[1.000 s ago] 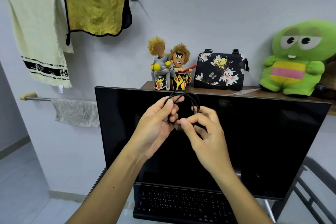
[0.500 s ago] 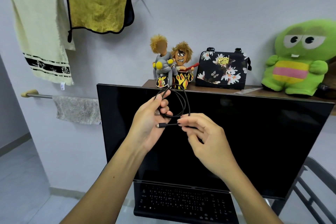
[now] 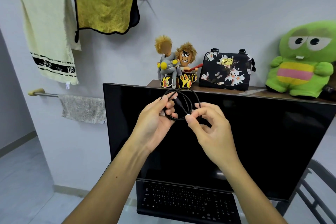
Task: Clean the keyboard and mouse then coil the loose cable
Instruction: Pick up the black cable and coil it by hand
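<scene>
A thin black cable is wound into a small coil, held up in front of the dark monitor. My left hand grips the coil's left side between thumb and fingers. My right hand pinches the coil's lower right edge with thumb and forefinger. One plug end lies across the inside of the loop. The black keyboard lies below, at the monitor's foot. No mouse is in view.
A shelf behind the monitor carries two dolls, a floral handbag and a green plush toy. Towels hang on wall rails at the left: cream, yellow, grey. A metal frame stands at the lower right.
The loose plug end that my right hand held out sideways has been tucked into the loop. My right hand now pinches the coil's lower right edge; the coil looks rounder and tighter.
</scene>
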`<control>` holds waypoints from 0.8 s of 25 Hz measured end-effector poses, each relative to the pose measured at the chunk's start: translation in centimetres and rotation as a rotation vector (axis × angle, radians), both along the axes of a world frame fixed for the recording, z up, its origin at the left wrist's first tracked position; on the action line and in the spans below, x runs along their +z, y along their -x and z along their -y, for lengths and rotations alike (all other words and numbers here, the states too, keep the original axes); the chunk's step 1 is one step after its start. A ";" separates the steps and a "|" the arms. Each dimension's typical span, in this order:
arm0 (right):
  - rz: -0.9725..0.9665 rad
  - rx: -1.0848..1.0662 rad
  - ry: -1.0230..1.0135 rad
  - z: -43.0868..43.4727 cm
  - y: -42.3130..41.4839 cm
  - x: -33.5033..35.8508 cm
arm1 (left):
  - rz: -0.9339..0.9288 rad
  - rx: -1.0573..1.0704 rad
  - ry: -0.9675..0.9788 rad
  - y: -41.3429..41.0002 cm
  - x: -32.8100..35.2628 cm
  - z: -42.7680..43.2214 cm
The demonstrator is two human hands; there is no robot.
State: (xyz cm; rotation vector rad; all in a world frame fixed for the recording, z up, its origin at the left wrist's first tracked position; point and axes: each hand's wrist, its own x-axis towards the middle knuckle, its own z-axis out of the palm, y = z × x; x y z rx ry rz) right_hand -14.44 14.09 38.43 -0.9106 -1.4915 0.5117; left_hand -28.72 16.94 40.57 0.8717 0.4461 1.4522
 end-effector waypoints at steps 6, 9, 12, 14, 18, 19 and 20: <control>-0.245 0.222 0.238 0.0 0.1 0.8 | -0.076 -0.038 -0.072 -0.1 -0.2 0.8; -0.235 0.178 0.259 0.4 0.1 1.3 | -0.107 -0.049 -0.091 -0.1 -0.4 0.9; -0.306 0.089 0.245 0.3 0.3 1.4 | -0.103 -0.083 -0.101 -0.4 -0.6 1.2; -0.377 0.095 0.262 0.4 0.4 1.4 | -0.086 -0.099 -0.099 -0.6 -0.7 1.3; -0.306 0.134 0.228 0.7 0.3 1.0 | -0.044 -0.084 -0.076 -0.6 -0.6 1.4; -0.230 0.127 0.180 0.8 0.1 0.8 | -0.029 -0.071 -0.063 -0.6 -0.6 1.4; -0.133 0.120 0.128 0.8 -0.1 0.6 | -0.010 -0.057 -0.050 -0.6 -0.6 1.3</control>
